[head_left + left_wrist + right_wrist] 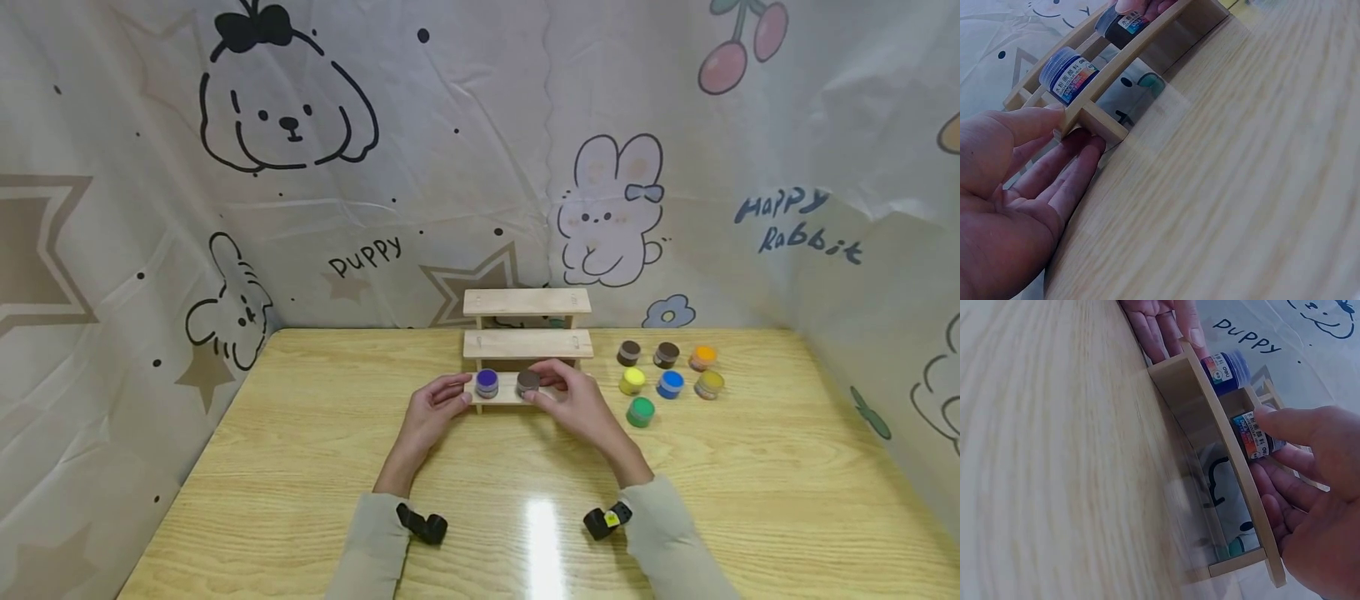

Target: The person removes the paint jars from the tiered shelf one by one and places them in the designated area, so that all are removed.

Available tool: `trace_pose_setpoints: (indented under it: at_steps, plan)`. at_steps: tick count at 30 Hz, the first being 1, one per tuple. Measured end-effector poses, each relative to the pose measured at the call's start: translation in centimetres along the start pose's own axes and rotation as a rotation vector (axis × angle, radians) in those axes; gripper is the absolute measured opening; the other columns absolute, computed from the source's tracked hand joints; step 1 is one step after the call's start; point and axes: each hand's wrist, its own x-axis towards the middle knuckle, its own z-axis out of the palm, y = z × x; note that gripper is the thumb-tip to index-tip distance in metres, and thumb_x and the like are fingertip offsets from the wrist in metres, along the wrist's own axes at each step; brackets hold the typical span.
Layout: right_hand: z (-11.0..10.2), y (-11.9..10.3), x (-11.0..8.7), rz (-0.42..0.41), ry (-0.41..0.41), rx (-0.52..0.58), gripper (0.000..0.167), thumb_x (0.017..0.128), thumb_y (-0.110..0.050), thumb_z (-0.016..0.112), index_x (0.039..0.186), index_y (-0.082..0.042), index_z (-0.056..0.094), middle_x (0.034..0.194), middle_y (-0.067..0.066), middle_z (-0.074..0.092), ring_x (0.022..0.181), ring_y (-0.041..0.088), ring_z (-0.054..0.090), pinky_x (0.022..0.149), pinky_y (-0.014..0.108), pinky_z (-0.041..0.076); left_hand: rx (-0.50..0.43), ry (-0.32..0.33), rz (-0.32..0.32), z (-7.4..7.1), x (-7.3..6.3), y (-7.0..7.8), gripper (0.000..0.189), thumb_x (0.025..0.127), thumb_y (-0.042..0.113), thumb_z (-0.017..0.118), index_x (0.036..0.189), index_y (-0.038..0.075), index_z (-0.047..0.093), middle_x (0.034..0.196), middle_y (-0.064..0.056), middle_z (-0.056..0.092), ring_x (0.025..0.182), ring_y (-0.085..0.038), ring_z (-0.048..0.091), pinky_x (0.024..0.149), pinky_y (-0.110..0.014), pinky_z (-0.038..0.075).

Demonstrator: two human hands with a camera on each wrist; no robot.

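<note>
A wooden three-step display stand (pixel 527 342) stands near the back of the table. On its lowest step sits a purple paint jar (pixel 487 383), close to the left end. My left hand (pixel 435 410) grips that end of the step, thumb at the top edge and fingertips below, as the left wrist view shows. Between thumb and fingers, my right hand (pixel 576 402) holds a dark brown paint jar (pixel 528 382) upright at the lowest step, right of the purple one. Printed labels on both jars (pixel 1071 76) face the front.
Several more paint jars lie to the right of the stand, among them a yellow jar (pixel 632 381), a blue jar (pixel 671 384), a green jar (pixel 641 412) and an orange jar (pixel 703 358). A printed cloth (pixel 465 167) hangs behind the wood-grain table (pixel 300 500).
</note>
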Motion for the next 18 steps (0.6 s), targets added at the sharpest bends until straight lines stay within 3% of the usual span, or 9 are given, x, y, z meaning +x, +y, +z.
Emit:
trace_pose_setpoints:
  at_steps: [7,18]
  plan:
    - [-0.2,-0.3,-0.1,0.014,-0.002,-0.002,0.036,0.091,-0.017,0.081,0.123,-0.008,0.068,0.115,0.009,0.071,0.107,0.026,0.066,0.095,0.044,0.055,0.0,0.002,0.001,0.1,0.0,0.0,0.036,0.096,0.0,0.071,0.131,-0.003,0.066,0.131,-0.022,0.066,0.122,-0.033,0.061,0.089,-0.02,0.055]
    - [-2.3,-0.6,-1.5,-0.003,-0.013,0.1,0.039,0.092,-0.02,0.08,0.124,-0.003,0.067,0.115,0.013,0.07,0.103,0.027,0.068,0.092,0.042,0.057,-0.01,0.003,0.006,0.0,0.0,0.1,0.036,0.096,-0.001,0.07,0.131,-0.005,0.065,0.132,-0.022,0.066,0.121,-0.032,0.061,0.087,-0.019,0.055]
